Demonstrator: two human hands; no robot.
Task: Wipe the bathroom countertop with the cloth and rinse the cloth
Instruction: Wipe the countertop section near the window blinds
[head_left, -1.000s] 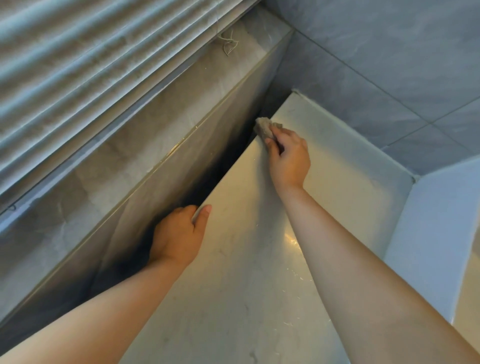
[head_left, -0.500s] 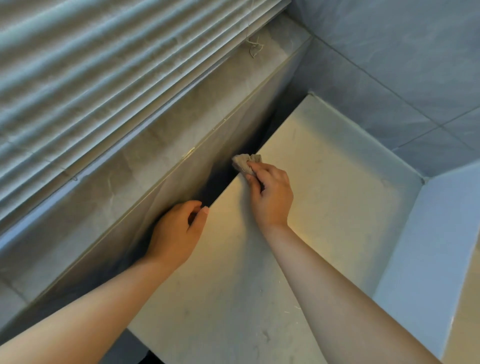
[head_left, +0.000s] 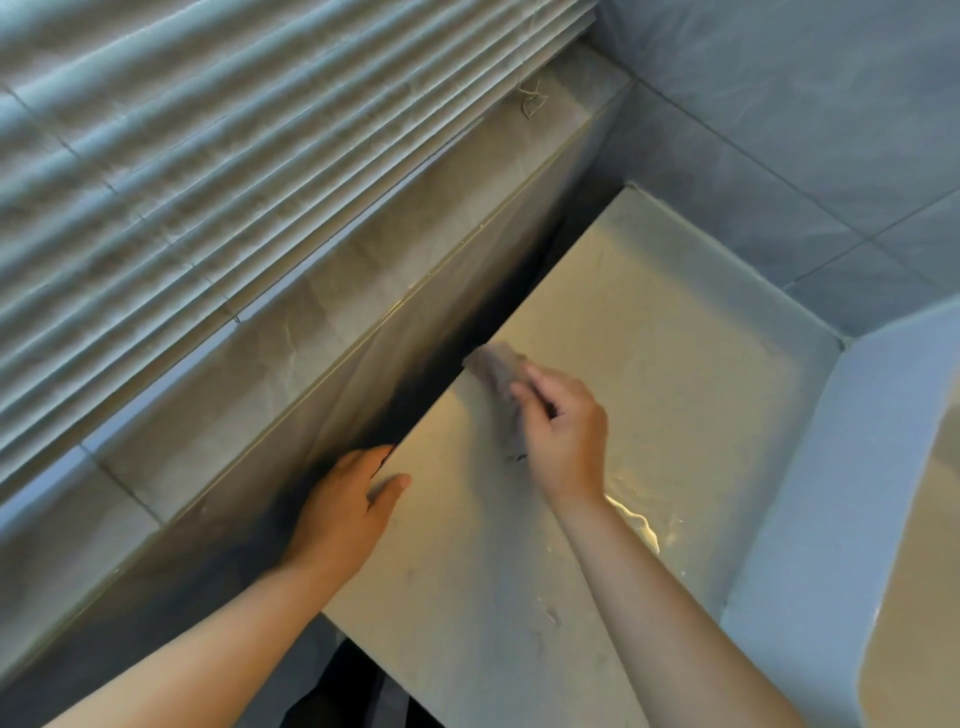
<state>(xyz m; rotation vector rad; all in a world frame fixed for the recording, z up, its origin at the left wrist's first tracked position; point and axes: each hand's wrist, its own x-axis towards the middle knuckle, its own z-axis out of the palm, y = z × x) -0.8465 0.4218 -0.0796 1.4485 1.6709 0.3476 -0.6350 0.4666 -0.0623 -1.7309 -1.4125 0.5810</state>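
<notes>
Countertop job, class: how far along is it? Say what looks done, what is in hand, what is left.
Done: a wet sheen beside the right wrist suggests part is wiped. In hand: the right hand holds the cloth against the countertop at its left edge; the left hand holds that edge. Left: specks near the front, and rinsing.

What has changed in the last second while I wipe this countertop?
The right hand, holding the cloth, has slid it along the left edge of the countertop, from the far corner back toward the left hand. Nothing was picked up or let go. The left hand stays at that edge, thumb on top, and the right hand keeps its grip on the cloth.
</notes>
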